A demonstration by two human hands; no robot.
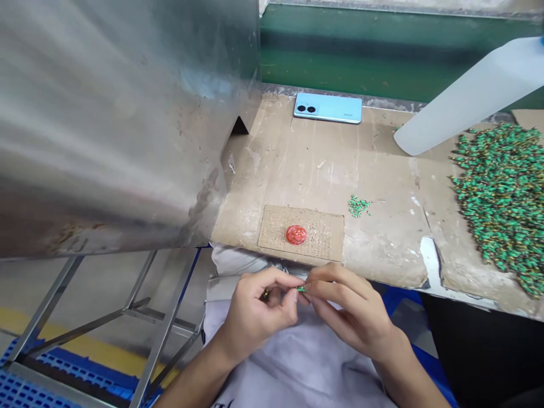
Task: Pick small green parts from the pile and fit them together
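Observation:
In front of the table edge, over my lap, my left hand [263, 306] and my right hand [352, 309] meet at the fingertips. Both pinch a tiny green piece [301, 289], mostly covered by the fingers. Another small dark and gold bit [266, 294] shows inside the curled fingers of my left hand. Just beyond the hands lies a cardboard rectangle [272, 229] with a red, glossy, round lump [296, 234] on it. A little group of green pieces [358, 205] is to its right.
A large heap of green and gold pieces [501, 198] covers the table's right side. A white plastic bottle [463, 96] leans over behind it. A light blue phone [335, 109] lies at the back. On the left, a big metal panel [127, 124] borders the cardboard-covered table [314, 170].

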